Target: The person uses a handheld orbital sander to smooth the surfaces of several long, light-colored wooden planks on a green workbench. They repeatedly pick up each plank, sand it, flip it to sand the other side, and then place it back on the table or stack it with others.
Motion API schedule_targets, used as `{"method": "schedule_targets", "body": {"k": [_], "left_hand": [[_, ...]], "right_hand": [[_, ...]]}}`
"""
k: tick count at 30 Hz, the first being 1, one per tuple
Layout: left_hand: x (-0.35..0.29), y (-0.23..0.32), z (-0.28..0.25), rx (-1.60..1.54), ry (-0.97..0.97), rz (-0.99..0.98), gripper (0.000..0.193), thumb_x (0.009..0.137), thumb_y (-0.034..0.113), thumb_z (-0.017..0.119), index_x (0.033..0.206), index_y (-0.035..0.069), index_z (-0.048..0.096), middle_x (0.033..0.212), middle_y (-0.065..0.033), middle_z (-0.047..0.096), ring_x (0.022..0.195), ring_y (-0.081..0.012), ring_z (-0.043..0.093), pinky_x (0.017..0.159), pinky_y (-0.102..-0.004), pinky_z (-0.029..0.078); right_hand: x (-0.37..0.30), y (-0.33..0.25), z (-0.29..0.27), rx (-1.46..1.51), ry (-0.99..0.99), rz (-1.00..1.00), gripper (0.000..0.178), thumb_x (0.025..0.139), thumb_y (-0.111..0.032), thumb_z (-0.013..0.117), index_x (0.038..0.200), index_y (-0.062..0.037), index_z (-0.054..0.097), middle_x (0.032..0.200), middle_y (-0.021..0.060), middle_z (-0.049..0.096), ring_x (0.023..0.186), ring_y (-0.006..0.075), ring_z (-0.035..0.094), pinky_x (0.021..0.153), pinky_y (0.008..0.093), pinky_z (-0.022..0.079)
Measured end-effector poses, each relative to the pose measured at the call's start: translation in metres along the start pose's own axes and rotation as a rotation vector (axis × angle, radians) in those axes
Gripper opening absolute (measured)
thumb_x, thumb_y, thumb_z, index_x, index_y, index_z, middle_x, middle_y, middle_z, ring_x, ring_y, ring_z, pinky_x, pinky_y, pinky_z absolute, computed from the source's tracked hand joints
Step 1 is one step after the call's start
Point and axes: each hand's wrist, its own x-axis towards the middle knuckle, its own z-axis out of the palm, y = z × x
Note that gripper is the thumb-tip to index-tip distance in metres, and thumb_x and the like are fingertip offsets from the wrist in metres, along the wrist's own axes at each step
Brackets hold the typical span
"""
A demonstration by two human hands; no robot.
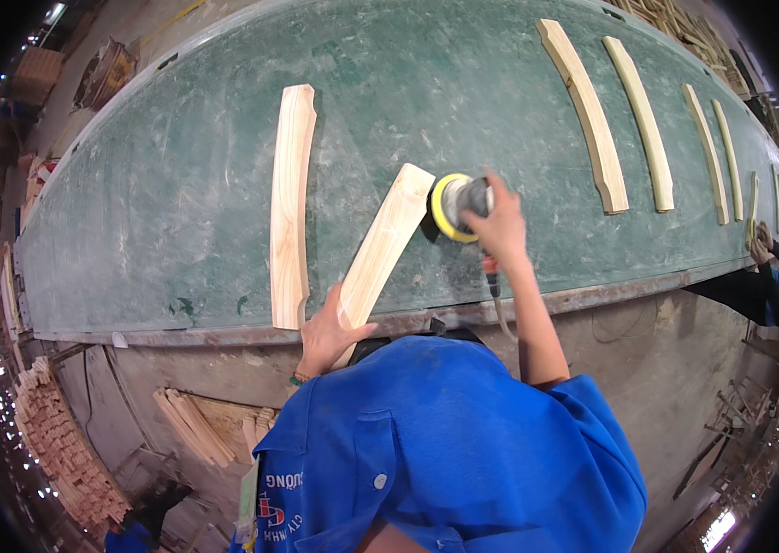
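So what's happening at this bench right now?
A person in a blue work shirt stands at a long green-topped workbench. The left hand holds down the near end of a pale curved wooden slat, while the right hand grips a round yellow-padded sander at the slat's far end. Another curved slat lies just left, more farther right.

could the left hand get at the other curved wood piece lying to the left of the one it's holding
Probably yes. The left hand grips the near end of the slanted wood piece, and the other curved piece lies just beside it on the green bench with nothing between, but the hand is occupied.
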Motion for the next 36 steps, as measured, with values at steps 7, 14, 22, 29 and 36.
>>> {"method": "schedule_targets", "body": {"k": [7,14,22,29,36], "left_hand": [[0.028,0.037,0.017,-0.108,-0.154,0.125,0.093,0.067,0.052,0.079,0.143,0.016,0.04,0.11,-0.0195,0.068,0.099,-0.0374,0.067,0.082,-0.0441,0.052],[0.038,0.035,0.041,-0.067,-0.21,0.082,0.093,0.069,0.051,0.078,0.146,0.017,0.038,0.111,-0.0195,0.068,0.102,-0.0365,0.067,0.084,-0.0433,0.052],[0.039,0.035,0.053,-0.09,-0.157,0.121,0.091,0.069,0.047,0.079,0.146,0.019,0.037,0.114,-0.0175,0.068,0.098,-0.0369,0.067,0.082,-0.0445,0.053],[0.037,0.04,0.056,-0.11,-0.182,0.12,0.094,0.068,0.043,0.08,0.147,0.017,0.036,0.119,-0.0186,0.066,0.104,-0.0358,0.066,0.084,-0.0446,0.053],[0.042,0.041,0.055,-0.099,-0.172,0.093,0.098,0.068,0.043,0.08,0.15,0.018,0.032,0.12,-0.0182,0.066,0.105,-0.0359,0.066,0.085,-0.045,0.053]], "right_hand": [[0.01,-0.023,-0.032,-0.193,-0.187,-0.133,0.076,0.075,-0.019,0.076,0.142,-0.0366,0.045,0.114,0.0221,0.048,0.094,0.0412,0.064,0.082,0.0456,0.056],[0.015,-0.017,-0.018,-0.24,-0.203,-0.175,0.076,0.075,-0.017,0.076,0.142,-0.0385,0.045,0.113,0.023,0.047,0.091,0.0424,0.065,0.078,0.0463,0.057],[0.049,-0.008,-0.016,-0.269,-0.065,-0.131,0.071,0.078,-0.023,0.076,0.14,-0.0393,0.046,0.11,0.0226,0.049,0.091,0.0438,0.065,0.078,0.0477,0.056],[0.053,0.002,-0.023,-0.271,0.019,-0.121,0.069,0.08,-0.024,0.075,0.14,-0.0408,0.046,0.109,0.0229,0.047,0.089,0.0436,0.065,0.078,0.0467,0.056],[0.052,0.001,-0.022,-0.254,-0.008,-0.124,0.073,0.08,-0.025,0.076,0.143,-0.0417,0.043,0.109,0.0224,0.05,0.091,0.0441,0.064,0.08,0.0466,0.055]]}}
